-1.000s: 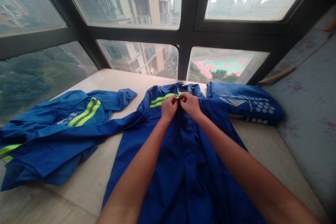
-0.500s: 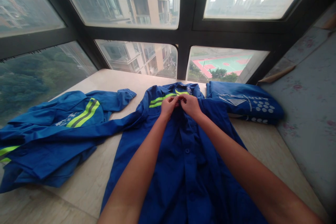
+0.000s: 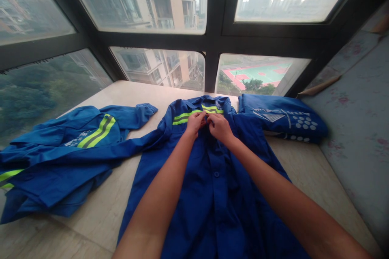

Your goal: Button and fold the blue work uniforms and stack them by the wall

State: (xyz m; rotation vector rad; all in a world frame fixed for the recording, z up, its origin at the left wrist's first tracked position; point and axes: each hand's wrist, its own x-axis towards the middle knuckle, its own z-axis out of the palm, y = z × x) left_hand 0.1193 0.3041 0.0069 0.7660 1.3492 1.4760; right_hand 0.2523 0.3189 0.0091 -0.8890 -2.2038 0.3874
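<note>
A blue work jacket (image 3: 194, 178) with yellow-green reflective stripes lies spread out, collar toward the window. My left hand (image 3: 196, 123) pinches the front edge of this jacket near the chest stripes. Close beside it, my right hand (image 3: 219, 126) is closed on the opposite side of the same front opening, fingers bent. The fingertips of both hands nearly meet, and the bit of cloth or button between them is too small to make out. Lower down the front placket, a button (image 3: 216, 174) shows.
A second blue jacket (image 3: 57, 162) with reflective stripes lies crumpled at left, one sleeve of the spread jacket crossing it. Folded blue cloth with white print (image 3: 282, 117) sits at right by the papered wall (image 3: 358, 141). Dark window frames (image 3: 212, 40) border the pale sill (image 3: 136, 89).
My right hand has turned slightly and its fingers have curled in more. My left hand has shifted only a little, and the jacket stays in place.
</note>
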